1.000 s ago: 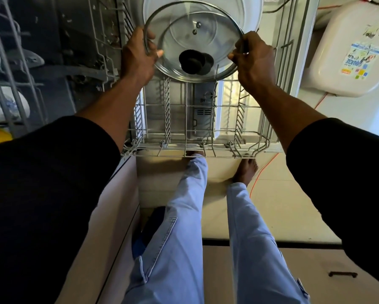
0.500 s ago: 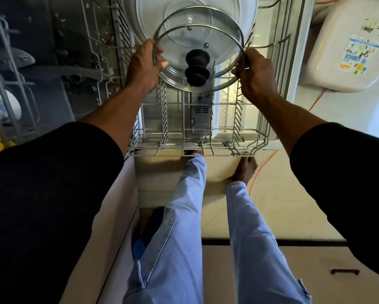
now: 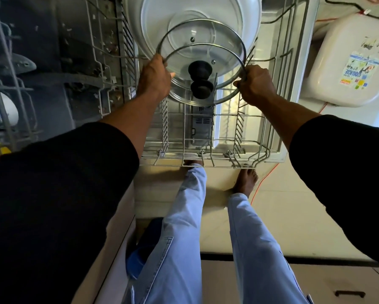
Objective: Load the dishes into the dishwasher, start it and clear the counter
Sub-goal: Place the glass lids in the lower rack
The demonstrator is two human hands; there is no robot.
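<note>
Pale kitchen floor fills the lower frame beneath the pulled-out dishwasher rack (image 3: pixel 236 132). At upper centre, the left hand (image 3: pixel 154 79) and right hand (image 3: pixel 255 84) each curl their fingers around the rim of a glass lid (image 3: pixel 225 80). They hold it over the rack's tines, in front of 1 white bowl (image 3: pixel 206 9).

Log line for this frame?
glass lids: held over dishwasher rack, before white dish | left hand: grips rim | right hand: grips opposite rim
</note>
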